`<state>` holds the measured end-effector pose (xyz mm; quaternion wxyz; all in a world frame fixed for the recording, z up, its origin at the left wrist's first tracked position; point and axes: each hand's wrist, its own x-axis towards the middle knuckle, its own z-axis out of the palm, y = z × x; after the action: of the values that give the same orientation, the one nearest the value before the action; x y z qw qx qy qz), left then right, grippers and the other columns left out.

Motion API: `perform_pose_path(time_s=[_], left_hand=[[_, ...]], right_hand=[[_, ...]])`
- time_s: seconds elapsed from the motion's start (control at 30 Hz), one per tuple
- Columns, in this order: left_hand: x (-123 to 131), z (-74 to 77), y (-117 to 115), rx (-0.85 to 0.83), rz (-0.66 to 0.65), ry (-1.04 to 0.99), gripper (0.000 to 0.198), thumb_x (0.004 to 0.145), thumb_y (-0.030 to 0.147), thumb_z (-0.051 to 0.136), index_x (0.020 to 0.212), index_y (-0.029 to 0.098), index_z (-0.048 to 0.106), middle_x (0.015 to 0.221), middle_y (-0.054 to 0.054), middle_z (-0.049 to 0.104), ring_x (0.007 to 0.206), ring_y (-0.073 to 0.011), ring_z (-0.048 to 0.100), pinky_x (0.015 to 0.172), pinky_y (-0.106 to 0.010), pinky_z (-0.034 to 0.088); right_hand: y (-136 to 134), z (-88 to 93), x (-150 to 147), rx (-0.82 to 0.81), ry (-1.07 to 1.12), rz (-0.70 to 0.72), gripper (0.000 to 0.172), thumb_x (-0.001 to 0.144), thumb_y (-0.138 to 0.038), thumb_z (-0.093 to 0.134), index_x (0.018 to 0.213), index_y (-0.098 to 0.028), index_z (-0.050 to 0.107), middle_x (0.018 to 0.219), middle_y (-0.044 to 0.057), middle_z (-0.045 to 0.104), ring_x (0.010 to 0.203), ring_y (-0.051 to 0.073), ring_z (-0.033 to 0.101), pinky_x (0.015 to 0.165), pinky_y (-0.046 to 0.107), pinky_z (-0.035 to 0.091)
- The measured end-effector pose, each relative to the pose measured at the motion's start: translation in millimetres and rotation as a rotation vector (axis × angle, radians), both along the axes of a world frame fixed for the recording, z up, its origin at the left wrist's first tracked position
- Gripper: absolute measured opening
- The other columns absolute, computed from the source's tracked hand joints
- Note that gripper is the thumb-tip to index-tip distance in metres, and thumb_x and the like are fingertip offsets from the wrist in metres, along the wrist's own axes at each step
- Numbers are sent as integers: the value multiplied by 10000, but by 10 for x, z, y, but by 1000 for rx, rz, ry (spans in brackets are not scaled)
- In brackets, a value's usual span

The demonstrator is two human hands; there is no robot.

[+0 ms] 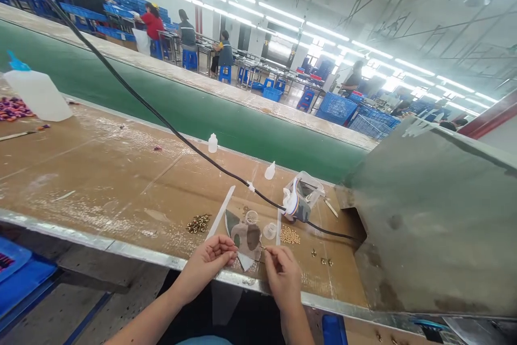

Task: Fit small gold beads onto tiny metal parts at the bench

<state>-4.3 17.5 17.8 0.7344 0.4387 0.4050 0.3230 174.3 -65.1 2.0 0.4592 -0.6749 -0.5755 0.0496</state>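
My left hand (213, 257) is above the table's front edge, its thumb and fingertips drawn together; whatever they pinch is too small to make out. Facing it, my right hand (285, 271) has thumb and forefinger closed at a tiny tan bit that I cannot name. Between and just beyond the hands lies a grey and greenish stained sheet (247, 238). Two small clear round cups, a farther one (251, 217) and a nearer one (270, 230), stand by it. Dark gold-coloured small parts (197, 223) are heaped on the left, small tan beads (290, 235) on the right.
A black cable (153, 113) slants across the view above the brown tabletop (133, 178). Small white bottles (212, 143) and a clear plastic box (309, 186) stand farther back. A large metal panel (440, 226) bounds the right side. Beyond runs a green belt (169, 103).
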Motion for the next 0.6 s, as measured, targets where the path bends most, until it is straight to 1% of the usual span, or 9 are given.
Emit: perform_pose_path(time_s=[0.1, 0.23, 0.33, 0.4, 0.5, 0.6], left_hand=[[-6, 7, 18, 15, -42, 11, 378, 555, 408, 784, 781, 166, 602, 736, -30, 662, 697, -147, 613, 666, -265, 512], [-10, 33, 29, 19, -75, 23, 365, 591, 426, 769, 784, 162, 608, 747, -38, 669, 701, -148, 619, 681, -274, 517], [-15, 43, 25, 4, -61, 6, 374, 584, 424, 781, 780, 160, 604, 746, -37, 669, 713, -148, 623, 688, -275, 524], [-20, 42, 22, -3, -48, -10, 388, 569, 418, 794, 781, 158, 600, 752, -37, 670, 718, -150, 627, 688, -281, 530], [-32, 33, 21, -10, -43, -16, 391, 571, 408, 800, 787, 154, 595, 763, -36, 675, 715, -143, 632, 696, -284, 538], [-37, 26, 24, -9, -51, -8, 386, 588, 414, 792, 794, 150, 599, 761, -31, 677, 708, -129, 630, 697, -269, 542]], right_hand=[[-157, -48, 287, -10, -81, -158, 239, 864, -349, 516, 827, -206, 703, 785, 45, 679, 635, 123, 621, 580, 214, 484], [-359, -108, 555, -13, -132, -348, 333, 868, -452, 497, 785, -203, 702, 742, 43, 682, 575, 129, 603, 554, 232, 467], [-453, -114, 663, -16, -164, -453, 407, 854, -530, 485, 751, -199, 700, 697, 45, 674, 529, 135, 577, 534, 250, 445], [-480, -108, 716, -32, -165, -520, 449, 844, -571, 472, 751, -197, 703, 684, 51, 667, 533, 144, 571, 548, 264, 438], [-486, -104, 780, -56, -132, -617, 484, 824, -606, 472, 756, -186, 703, 665, 58, 654, 544, 156, 562, 572, 278, 434], [-483, -100, 815, -60, -103, -683, 498, 808, -617, 481, 794, -170, 700, 704, 74, 661, 576, 165, 564, 596, 287, 433]])
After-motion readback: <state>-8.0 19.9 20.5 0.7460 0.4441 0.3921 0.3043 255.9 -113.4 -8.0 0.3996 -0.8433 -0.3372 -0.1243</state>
